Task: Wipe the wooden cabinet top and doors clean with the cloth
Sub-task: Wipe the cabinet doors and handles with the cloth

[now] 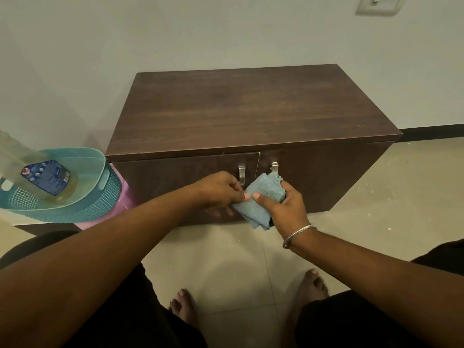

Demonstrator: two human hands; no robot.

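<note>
A low dark wooden cabinet [251,109] stands against the wall, its two doors closed, each with a metal handle [241,174]. A folded light blue cloth [261,199] is held in front of the doors, near the handles. My right hand [283,207] grips the cloth from the right, thumb across its front. My left hand [221,190] pinches the cloth's left edge with thumb and fingers. The right door's handle is partly hidden behind the cloth.
A teal perforated basket [100,202] sits left of the cabinet on something pink, holding a bottle of yellowish liquid [47,179]. Tiled floor lies below, with my bare feet [183,307] on it. A wall socket [379,5] is at the upper right.
</note>
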